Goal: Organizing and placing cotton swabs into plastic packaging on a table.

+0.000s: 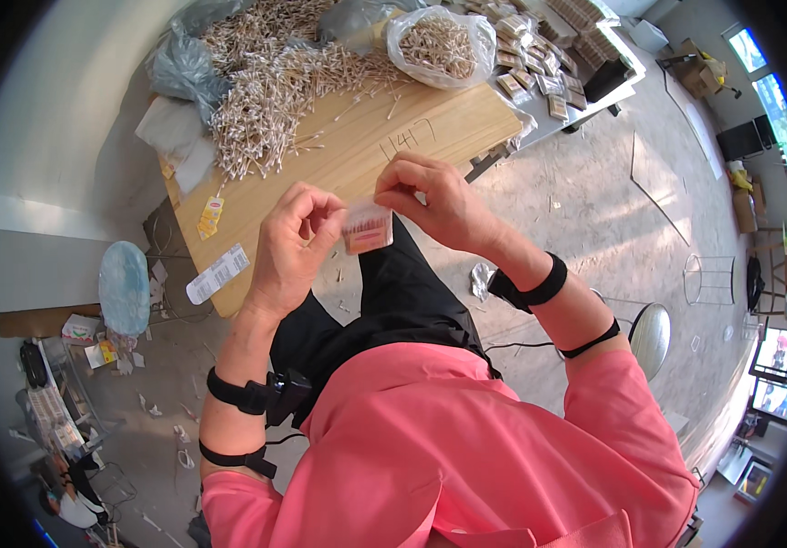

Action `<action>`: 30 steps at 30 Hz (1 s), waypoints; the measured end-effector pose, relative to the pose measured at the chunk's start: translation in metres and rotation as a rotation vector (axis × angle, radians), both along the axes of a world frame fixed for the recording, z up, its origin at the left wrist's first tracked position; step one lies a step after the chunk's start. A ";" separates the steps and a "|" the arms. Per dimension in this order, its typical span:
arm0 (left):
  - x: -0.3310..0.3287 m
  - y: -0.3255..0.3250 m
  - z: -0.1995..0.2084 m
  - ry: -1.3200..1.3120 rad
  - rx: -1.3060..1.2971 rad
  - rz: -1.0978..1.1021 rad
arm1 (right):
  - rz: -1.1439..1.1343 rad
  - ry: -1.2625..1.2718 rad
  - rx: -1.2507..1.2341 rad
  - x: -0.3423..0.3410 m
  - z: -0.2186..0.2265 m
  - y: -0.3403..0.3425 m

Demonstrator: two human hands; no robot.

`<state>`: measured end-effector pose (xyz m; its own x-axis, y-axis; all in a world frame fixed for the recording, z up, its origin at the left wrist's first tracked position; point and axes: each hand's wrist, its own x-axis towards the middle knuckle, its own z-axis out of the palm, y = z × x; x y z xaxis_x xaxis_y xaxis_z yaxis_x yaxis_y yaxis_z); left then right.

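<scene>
Between my two hands hangs a small clear packet of cotton swabs [369,235], with an orange and pink label across its lower part. My left hand [298,236] pinches its upper left corner with thumb and forefinger. The upper right corner is pinched by my right hand [432,199], its fingers curled together. The packet is above my lap, off the near edge of the wooden table [357,146]. On the tabletop beyond lies a big loose heap of cotton swabs [274,105].
A clear bag full of swabs [442,47] stands at the table's far side, with several packed swab packets [539,68] to its right. A yellow card [211,216] and a white printed strip [217,274] lie at the left edge. A round blue stool [125,288] stands left.
</scene>
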<state>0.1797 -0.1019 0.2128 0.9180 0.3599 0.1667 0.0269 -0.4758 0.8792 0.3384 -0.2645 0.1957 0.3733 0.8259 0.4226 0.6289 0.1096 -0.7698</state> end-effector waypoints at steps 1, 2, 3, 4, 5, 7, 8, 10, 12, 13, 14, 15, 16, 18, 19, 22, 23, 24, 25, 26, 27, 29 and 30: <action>0.003 -0.002 0.002 -0.030 0.040 -0.040 | 0.013 0.010 -0.013 0.001 -0.001 -0.002; 0.004 -0.003 0.003 -0.060 0.078 -0.079 | 0.028 0.020 -0.026 0.001 -0.002 -0.003; 0.005 -0.004 0.002 -0.058 0.077 -0.080 | 0.026 0.021 -0.028 0.001 -0.003 -0.004; 0.006 -0.004 0.001 -0.061 0.099 -0.075 | 0.028 0.029 -0.030 -0.001 -0.003 -0.004; 0.006 -0.004 0.001 -0.064 0.122 -0.071 | 0.028 0.036 -0.031 -0.002 -0.003 -0.004; 0.007 -0.005 0.001 -0.063 0.104 -0.071 | 0.024 0.026 -0.016 -0.003 -0.003 -0.004; 0.007 -0.005 0.000 -0.062 0.087 -0.066 | 0.022 0.014 -0.001 -0.003 -0.003 -0.003; 0.007 -0.005 0.000 -0.056 0.099 -0.066 | 0.021 -0.025 0.005 -0.006 -0.001 -0.002; 0.006 -0.005 -0.002 -0.051 0.110 -0.064 | 0.021 -0.065 0.010 -0.008 -0.001 0.000; 0.007 -0.004 -0.006 -0.065 0.114 -0.050 | 0.038 -0.077 0.005 -0.007 -0.002 0.002; 0.007 -0.004 -0.009 -0.080 0.118 -0.036 | 0.054 -0.089 -0.001 -0.007 -0.004 0.004; 0.008 -0.002 -0.012 -0.078 0.117 -0.036 | 0.054 -0.087 -0.001 -0.006 -0.007 0.007; 0.008 0.000 -0.014 -0.068 0.159 -0.037 | 0.073 -0.087 -0.007 -0.003 -0.012 0.010; 0.008 0.007 -0.025 -0.058 0.205 -0.034 | 0.095 -0.086 -0.011 -0.001 -0.025 0.020; 0.009 0.014 -0.038 -0.046 0.224 -0.008 | 0.084 -0.081 -0.012 -0.001 -0.036 0.028; 0.016 0.031 -0.058 -0.002 0.237 0.022 | 0.066 -0.069 -0.016 0.003 -0.067 0.050; 0.016 0.036 -0.064 0.039 0.226 0.028 | 0.053 -0.086 -0.026 0.004 -0.073 0.056; 0.016 0.042 -0.069 0.036 0.237 0.038 | 0.043 -0.107 -0.030 0.005 -0.077 0.065; 0.017 0.047 -0.075 0.035 0.249 0.035 | 0.051 -0.111 -0.018 0.004 -0.080 0.073; 0.017 0.054 -0.083 0.034 0.258 0.031 | 0.048 -0.155 -0.050 0.003 -0.087 0.081; 0.017 0.059 -0.090 0.056 0.311 0.026 | 0.042 -0.199 -0.081 0.002 -0.093 0.088; 0.014 0.067 -0.105 0.053 0.399 0.053 | 0.046 -0.216 -0.102 -0.002 -0.106 0.103; 0.014 0.070 -0.111 0.052 0.481 0.069 | 0.040 -0.229 -0.132 -0.005 -0.112 0.109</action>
